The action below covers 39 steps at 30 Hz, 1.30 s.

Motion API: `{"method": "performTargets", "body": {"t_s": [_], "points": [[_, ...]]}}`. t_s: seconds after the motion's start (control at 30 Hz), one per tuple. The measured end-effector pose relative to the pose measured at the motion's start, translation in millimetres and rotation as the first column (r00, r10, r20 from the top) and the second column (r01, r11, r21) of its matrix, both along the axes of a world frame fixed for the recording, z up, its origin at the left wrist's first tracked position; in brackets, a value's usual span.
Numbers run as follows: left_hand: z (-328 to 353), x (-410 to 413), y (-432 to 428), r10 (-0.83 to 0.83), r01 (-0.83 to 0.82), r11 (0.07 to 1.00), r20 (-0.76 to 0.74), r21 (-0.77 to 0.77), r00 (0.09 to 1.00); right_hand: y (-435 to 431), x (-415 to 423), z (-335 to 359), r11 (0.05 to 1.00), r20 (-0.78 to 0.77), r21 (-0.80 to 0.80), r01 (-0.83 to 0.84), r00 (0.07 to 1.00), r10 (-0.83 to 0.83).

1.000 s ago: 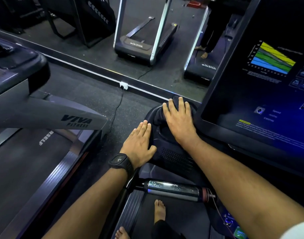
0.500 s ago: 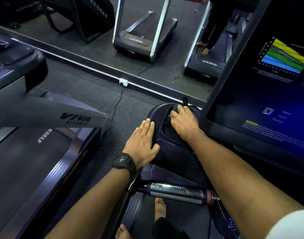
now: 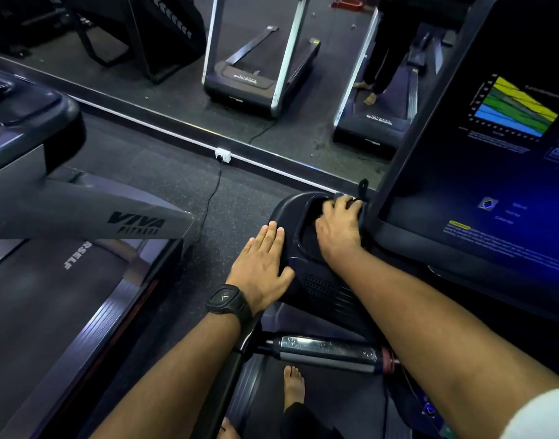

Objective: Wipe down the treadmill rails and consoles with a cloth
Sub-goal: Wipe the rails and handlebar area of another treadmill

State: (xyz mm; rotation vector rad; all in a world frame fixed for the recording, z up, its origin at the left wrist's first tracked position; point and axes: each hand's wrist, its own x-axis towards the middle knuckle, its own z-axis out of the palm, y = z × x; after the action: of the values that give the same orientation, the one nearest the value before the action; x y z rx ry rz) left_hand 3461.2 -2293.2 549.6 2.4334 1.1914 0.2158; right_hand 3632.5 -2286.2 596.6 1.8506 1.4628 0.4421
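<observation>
At the far left, a neighbouring treadmill's grey rail (image 3: pixel 81 213), lettered VIVA FITNESS, is being shown slanting across its dark belt (image 3: pixel 43 299). A thin cable (image 3: pixel 213 191) is being run over the speckled floor from a white socket (image 3: pixel 222 154) at the foot of the mirror. Next, the left hand (image 3: pixel 259 267), with a black watch (image 3: pixel 228 301) being worn at its wrist, is being laid flat on the left rim of the black console tray (image 3: pixel 291 213). Its fingers are straight and together, and nothing is being held. Just to its right, the right hand (image 3: pixel 338 229) is being held in the tray's recess. Its fingers are being curled at the far rim around the dark cloth (image 3: pixel 356 202), of which only a scrap is being shown past the blurred fingertips. Lower down, a chrome grip bar (image 3: pixel 329 353) is being overlapped at its right end by the right forearm, and a bare foot (image 3: pixel 293 388) is being rested on the deck. At the right, the console screen (image 3: pixel 493 172) is being lit with a coloured chart.
</observation>
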Motion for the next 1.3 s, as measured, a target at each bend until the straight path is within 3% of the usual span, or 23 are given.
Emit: {"method": "performTargets", "body": {"t_s": [0.07,0.17,0.37,0.5,0.73,1.0,1.13,1.2,1.3], "points": [[0,1,0,-0.002,0.002,1.0,0.003,0.0,1.0,-7,6,-4,0.976,-0.126,0.212,-0.052,0.989,0.08],[2,2,0,-0.004,0.004,1.0,0.014,-0.009,1.0,-9,19,-17,0.931,-0.2,0.34,-0.134,0.957,0.211],[3,1,0,0.003,-0.003,1.0,0.036,-0.012,0.999,8,33,-12,0.934,-0.279,0.158,-0.32,0.893,0.353],[2,3,2,-0.006,0.007,1.0,0.044,-0.022,0.999,10,36,-14,0.918,-0.202,0.079,-0.389,0.895,0.397],[-2,1,2,-0.005,0.006,1.0,0.037,-0.022,0.999,7,28,-11,0.977,-0.046,-0.137,-0.163,0.986,0.158],[-1,1,1,0.0,0.001,1.0,0.021,-0.021,1.0,13,8,1,0.972,-0.025,-0.232,-0.037,0.999,0.032],[-3,1,-3,0.013,-0.012,1.0,0.04,-0.027,0.999,12,6,8,0.97,-0.087,-0.245,-0.01,0.996,-0.012],[-1,0,-2,0.014,-0.014,1.0,0.04,-0.015,0.999,8,12,12,0.977,-0.157,-0.195,-0.085,0.986,0.054],[-1,1,3,0.019,-0.019,1.0,0.032,-0.01,0.999,3,21,8,0.931,-0.225,-0.102,-0.351,0.919,0.322]]}}
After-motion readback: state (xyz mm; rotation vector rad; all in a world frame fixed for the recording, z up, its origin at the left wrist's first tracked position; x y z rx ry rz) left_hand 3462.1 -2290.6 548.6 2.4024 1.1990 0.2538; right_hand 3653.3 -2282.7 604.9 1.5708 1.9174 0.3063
